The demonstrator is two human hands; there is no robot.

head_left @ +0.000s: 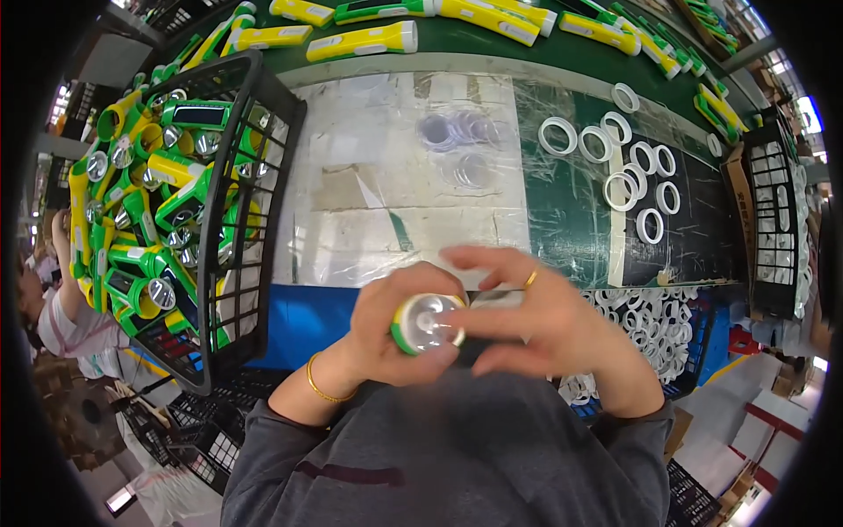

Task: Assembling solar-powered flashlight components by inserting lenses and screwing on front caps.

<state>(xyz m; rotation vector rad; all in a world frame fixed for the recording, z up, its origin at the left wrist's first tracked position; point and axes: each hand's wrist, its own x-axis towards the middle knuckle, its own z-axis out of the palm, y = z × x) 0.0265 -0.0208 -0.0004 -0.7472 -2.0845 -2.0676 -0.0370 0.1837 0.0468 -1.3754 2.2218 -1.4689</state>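
My left hand (386, 325) is wrapped around a green and yellow flashlight (399, 338), its round head turned up toward me. Over the silvery reflector lies what looks like a clear lens (428, 321), and my left thumb rests at its rim. My right hand (544, 321) has its fingers spread, with a fingertip at the right side of the lens. Beyond my hands, clear round lenses (470, 130) lie in overlapping rows on the pale work surface (342, 241). To their right, several white rings (621, 191) are scattered on a green surface.
A black basket (233, 202) full of flashlights with bare reflectors stands at the left. Below the table's right edge, a bin holds many white rings (645, 329). Flashlights (362, 41) lie along the far green belt. Another black crate (773, 211) stands far right. A person's arm (63, 246) shows at left.
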